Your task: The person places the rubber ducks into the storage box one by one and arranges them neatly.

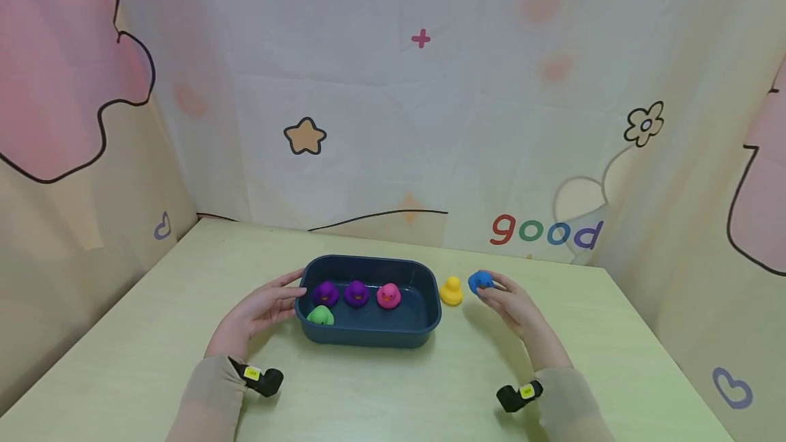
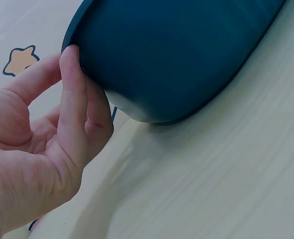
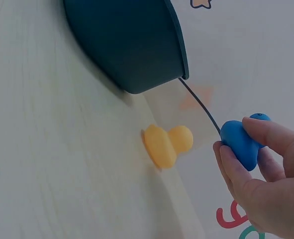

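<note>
A dark blue bin [image 1: 376,337] stands on the table, with my left hand [image 1: 268,304] gripping the rim at its left end. Up close in the left wrist view, fingertips [image 2: 71,57] lie right at that rim. Inside sit two purple ducks [image 1: 357,294], a pink duck [image 1: 389,296] and a green duck [image 1: 321,316]. My right hand [image 1: 511,303] pinches a blue rubber duck [image 3: 239,144] between thumb and fingers, raised above the table to the right of the bin. Between bin and right hand, a yellow duck [image 1: 451,291] rests upright on the table.
The pale table [image 1: 381,394] reaches back to a printed cloth [image 1: 368,155] hung behind it, with more cloth at both sides. Black wrist cameras [image 1: 264,380] are strapped over both sleeves.
</note>
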`<state>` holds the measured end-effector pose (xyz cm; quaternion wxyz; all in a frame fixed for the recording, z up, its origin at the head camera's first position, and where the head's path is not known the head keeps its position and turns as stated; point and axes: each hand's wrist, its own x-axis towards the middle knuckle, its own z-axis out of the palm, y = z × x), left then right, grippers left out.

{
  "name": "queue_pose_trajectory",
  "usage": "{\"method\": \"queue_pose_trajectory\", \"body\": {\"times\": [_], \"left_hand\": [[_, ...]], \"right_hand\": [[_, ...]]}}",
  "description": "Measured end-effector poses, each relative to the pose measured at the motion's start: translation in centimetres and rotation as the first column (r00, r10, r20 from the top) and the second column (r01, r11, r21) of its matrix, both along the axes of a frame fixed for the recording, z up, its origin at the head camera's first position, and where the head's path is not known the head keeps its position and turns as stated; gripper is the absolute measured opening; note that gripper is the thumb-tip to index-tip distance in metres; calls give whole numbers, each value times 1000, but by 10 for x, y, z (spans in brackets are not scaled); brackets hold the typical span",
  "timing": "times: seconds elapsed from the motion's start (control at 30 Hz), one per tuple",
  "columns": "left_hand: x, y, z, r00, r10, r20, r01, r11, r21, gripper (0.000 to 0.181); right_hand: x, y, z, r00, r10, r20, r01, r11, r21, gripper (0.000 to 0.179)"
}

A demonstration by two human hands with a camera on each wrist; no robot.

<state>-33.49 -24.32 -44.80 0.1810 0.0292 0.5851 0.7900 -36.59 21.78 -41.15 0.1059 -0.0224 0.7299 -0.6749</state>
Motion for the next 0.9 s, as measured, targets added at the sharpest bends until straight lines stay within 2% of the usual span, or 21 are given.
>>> {"method": "queue_pose_trajectory", "body": {"times": [0.27,0.57,0.9], "left_hand": [[0,-1,0,1000,4,0,-4,1000,-19,67],[1,-2,-1,1000,-16,-9,16,1000,5,68],[0,-1,0,1000,-18,-9,18,1000,7,69]], "right_hand": [[-3,-27,14,1000,21,-21,-21,1000,-9,60],[-7,-77,27,996,74,-56,-75,997,-10,54],[1,-132,22,974,212,-79,-215,976,-31,48]]}}
